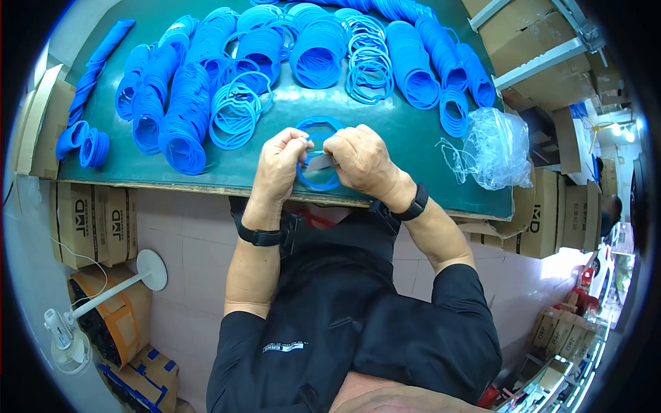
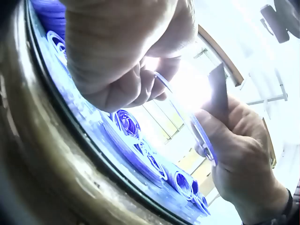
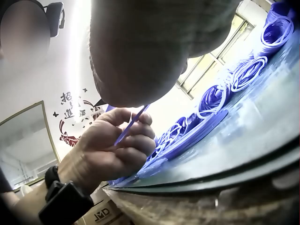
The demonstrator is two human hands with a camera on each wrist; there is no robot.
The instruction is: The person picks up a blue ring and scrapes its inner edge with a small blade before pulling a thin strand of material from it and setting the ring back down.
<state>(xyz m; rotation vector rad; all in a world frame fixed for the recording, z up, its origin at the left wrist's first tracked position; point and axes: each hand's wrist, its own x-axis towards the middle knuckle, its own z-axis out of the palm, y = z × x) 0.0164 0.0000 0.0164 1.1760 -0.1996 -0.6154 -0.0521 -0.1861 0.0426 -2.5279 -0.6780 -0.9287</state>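
Close to the table's front edge, my left hand (image 1: 279, 164) pinches a thin blue ring (image 1: 319, 186) between thumb and fingers. My right hand (image 1: 363, 158) grips a flat grey blade (image 1: 319, 163) that points toward the left hand, across the ring's middle. In the left wrist view the blade (image 2: 219, 93) sticks up above the right thumb, and the ring's edge (image 2: 201, 136) runs between both hands. From the right wrist, the ring (image 3: 130, 125) shows as a narrow strip at the left fingers; the right fingertips are hidden there.
Stacks of blue rings (image 1: 318, 58) line the far side of the green table (image 1: 275, 172). A loose ring pile (image 1: 237, 120) lies to the left, and a clear plastic bag (image 1: 499, 148) sits on the right corner. Cartons (image 1: 93, 224) stand below the table.
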